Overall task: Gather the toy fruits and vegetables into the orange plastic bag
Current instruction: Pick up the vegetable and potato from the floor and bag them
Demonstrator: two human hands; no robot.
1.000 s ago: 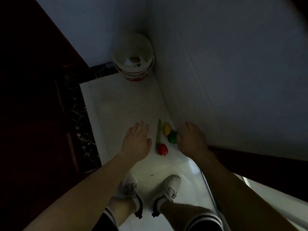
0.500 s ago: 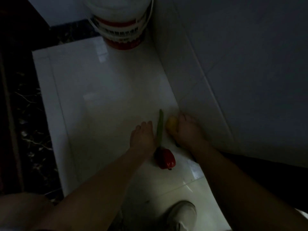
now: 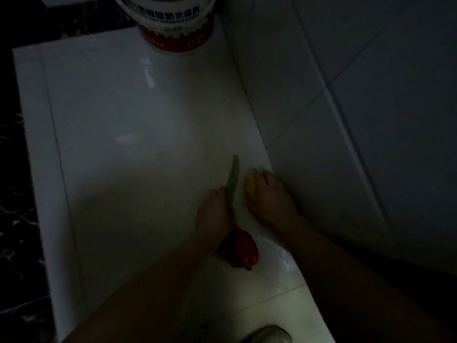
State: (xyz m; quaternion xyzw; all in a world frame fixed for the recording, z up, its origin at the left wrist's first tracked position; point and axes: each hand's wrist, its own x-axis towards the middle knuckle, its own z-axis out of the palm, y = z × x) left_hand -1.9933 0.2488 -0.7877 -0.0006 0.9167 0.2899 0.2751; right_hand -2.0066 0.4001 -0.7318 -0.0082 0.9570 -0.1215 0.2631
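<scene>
On the white tiled floor by the wall, my left hand [image 3: 214, 214] closes on the lower end of a long thin green toy vegetable [image 3: 233, 174], whose tip points away from me. My right hand [image 3: 270, 198] curls round a small yellow toy fruit [image 3: 249, 184] beside the wall. A red toy pepper [image 3: 243, 248] lies on the floor just below my left wrist, untouched. A round green toy seen earlier is hidden under my right hand. No orange bag is in view.
A white and red plastic bucket [image 3: 175, 26] stands in the far corner. The tiled wall [image 3: 358, 107] runs along the right. A dark marble strip [image 3: 14, 194] borders the floor on the left. My shoe [image 3: 269, 335] shows at the bottom edge.
I have bent down closer to the floor. My left hand moved right onto the green vegetable, and my right hand closed over the yellow fruit and covered the green toy.
</scene>
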